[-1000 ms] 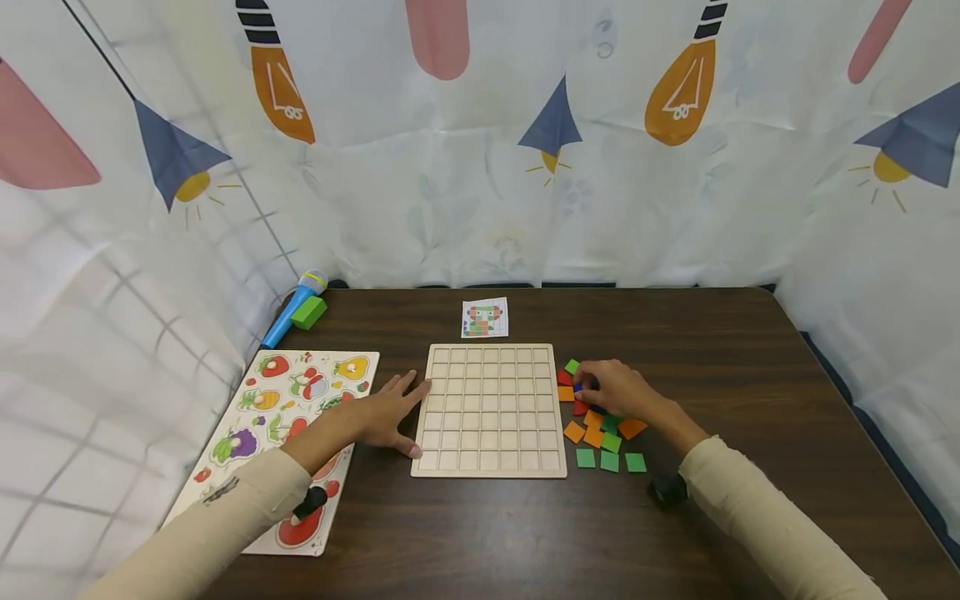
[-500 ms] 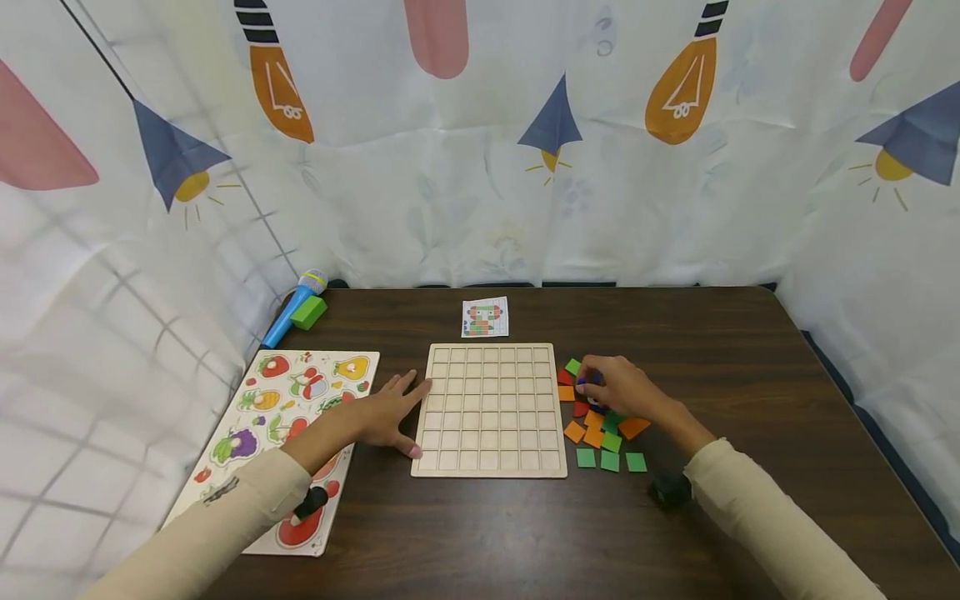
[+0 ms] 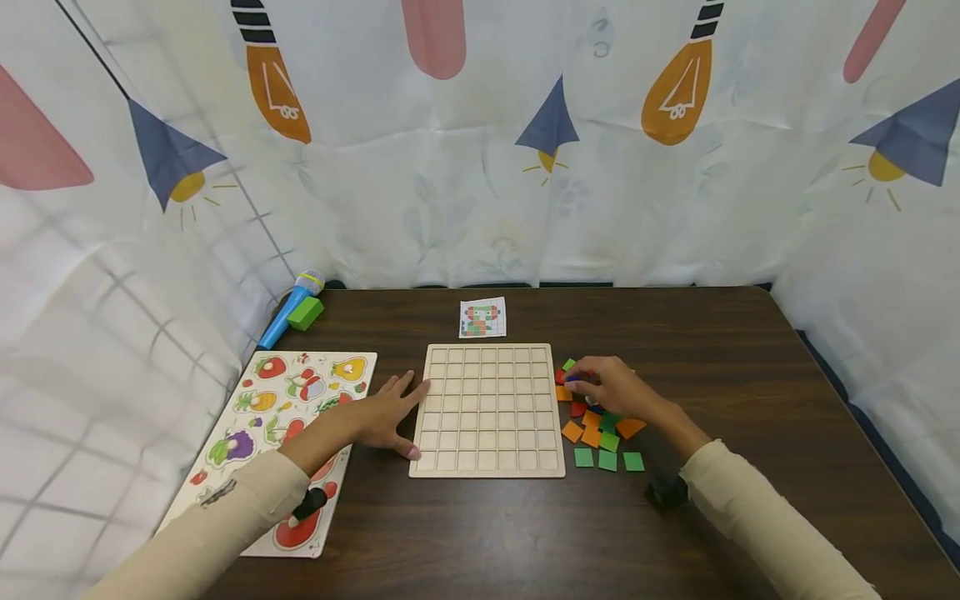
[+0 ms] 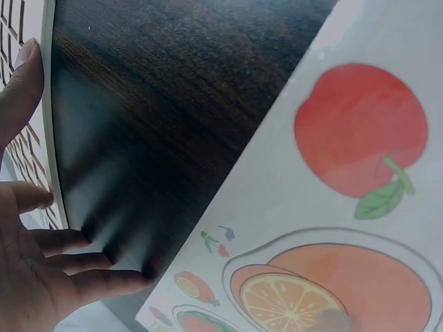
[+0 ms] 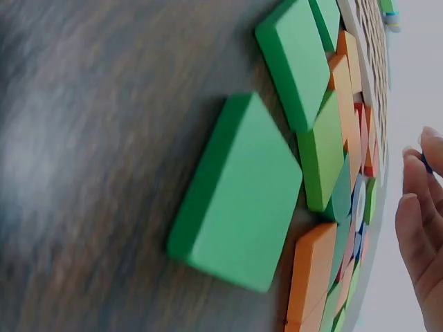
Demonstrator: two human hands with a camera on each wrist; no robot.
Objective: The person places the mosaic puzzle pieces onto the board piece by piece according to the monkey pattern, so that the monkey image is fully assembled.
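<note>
While the left hand lies with fingers spread, gripping nothing, its thumb and a fingertip touching the left edge of a pale wooden grid board, the right hand pinches a small blue piece, its shape mostly hidden by the fingertips. The piece is held above a loose heap of coloured tiles, just right of the board on a dark wooden table. Beyond the board lies a printed pattern card; to the left, under the left forearm, a fruit-picture board.
</note>
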